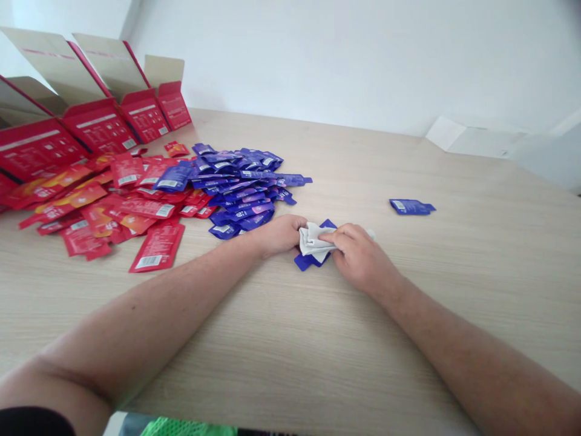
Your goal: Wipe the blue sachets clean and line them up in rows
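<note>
A folded white cloth (313, 238) lies over a blue-purple sachet (305, 261) on the table, so only the sachet's ends stick out. My right hand (361, 257) grips the cloth, its index finger stretched across the top. At the cloth's left edge, my left hand (282, 234) is closed, fingers curled under; what it pinches is hidden. Close behind my left hand spreads a heap of blue-purple sachets (245, 197). One more blue sachet (411, 207) lies alone to the right.
Red and orange sachets (113, 209) are heaped on the left, against the blue ones. Behind them stands a row of red cartons (97, 124) with raised flaps. A white object (476, 140) rests by the wall at the back right. Green mesh (188, 427) shows below the table's front edge.
</note>
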Demonstrator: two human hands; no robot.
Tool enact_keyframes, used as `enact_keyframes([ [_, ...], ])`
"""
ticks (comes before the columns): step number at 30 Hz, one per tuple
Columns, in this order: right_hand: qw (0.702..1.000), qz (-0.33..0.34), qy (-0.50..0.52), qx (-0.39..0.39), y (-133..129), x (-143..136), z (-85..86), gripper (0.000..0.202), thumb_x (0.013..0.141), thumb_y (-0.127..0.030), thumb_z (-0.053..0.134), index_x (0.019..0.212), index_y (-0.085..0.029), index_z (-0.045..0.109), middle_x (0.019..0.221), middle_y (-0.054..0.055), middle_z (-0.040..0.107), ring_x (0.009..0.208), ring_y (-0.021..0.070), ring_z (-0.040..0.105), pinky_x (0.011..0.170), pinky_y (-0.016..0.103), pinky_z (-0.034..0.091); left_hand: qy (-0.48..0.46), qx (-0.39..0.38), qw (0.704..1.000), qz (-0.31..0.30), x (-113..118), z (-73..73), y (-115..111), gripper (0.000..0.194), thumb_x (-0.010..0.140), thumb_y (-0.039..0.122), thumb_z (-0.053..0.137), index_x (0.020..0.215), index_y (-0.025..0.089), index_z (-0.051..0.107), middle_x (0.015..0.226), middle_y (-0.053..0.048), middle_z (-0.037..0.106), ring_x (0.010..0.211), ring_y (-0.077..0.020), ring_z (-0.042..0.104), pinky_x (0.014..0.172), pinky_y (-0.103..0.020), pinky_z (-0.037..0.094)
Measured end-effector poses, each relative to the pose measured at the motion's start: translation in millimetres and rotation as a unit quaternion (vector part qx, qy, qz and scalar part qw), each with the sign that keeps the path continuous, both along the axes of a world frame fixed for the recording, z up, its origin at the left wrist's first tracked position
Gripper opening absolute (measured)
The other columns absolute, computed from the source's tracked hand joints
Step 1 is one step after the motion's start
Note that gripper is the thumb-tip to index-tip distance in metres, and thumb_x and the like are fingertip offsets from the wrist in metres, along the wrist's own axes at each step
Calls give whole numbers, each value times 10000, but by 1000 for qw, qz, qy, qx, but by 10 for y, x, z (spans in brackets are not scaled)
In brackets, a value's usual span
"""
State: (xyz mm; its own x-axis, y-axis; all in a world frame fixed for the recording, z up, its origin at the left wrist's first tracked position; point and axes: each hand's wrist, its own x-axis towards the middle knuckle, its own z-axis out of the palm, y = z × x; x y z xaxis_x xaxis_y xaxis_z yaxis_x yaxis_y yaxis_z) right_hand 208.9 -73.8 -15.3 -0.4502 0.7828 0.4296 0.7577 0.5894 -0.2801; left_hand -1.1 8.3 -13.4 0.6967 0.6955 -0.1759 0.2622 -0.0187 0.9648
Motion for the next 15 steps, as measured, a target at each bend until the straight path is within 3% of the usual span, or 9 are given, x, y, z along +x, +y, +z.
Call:
enact_keyframes([
  [4,998,58,-30,-7,-63,-118,-6,371,882,-45,539,1171,-215,698,1025,88,632,1002,247,567,919,422,483,-11,-14,998,61,-1,-58,28,79,714,182,680,762,146,627,613,34,595,496,-69,501,455,-167,374],
  [8,994,100,-46,-14,-62,-120,-9,353,897,-49,533,1149,-220,712,1005,78,642,1002,238,571,910,407,489,-14,-45,997,53,-16,-53,45,55,773,193,640,783,154,602,577,58,536,435,-46,440,398,-149,312],
  [12,999,38,-2,1,4,-14,-17,316,869,-36,548,1083,-203,710,1024,90,634,998,237,586,929,413,492,-34,-88,995,42,-8,0,18,55,774,174,632,782,148,585,622,26,597,499,-72,555,445,-151,427],
  [15,995,90,-26,-15,-6,-28,-11,313,851,-29,554,1063,-201,707,1014,83,637,992,234,584,920,394,495,-45,-108,992,51,-14,19,8,54,775,160,623,788,153,570,625,25,600,498,-84,570,453,-177,488],
])
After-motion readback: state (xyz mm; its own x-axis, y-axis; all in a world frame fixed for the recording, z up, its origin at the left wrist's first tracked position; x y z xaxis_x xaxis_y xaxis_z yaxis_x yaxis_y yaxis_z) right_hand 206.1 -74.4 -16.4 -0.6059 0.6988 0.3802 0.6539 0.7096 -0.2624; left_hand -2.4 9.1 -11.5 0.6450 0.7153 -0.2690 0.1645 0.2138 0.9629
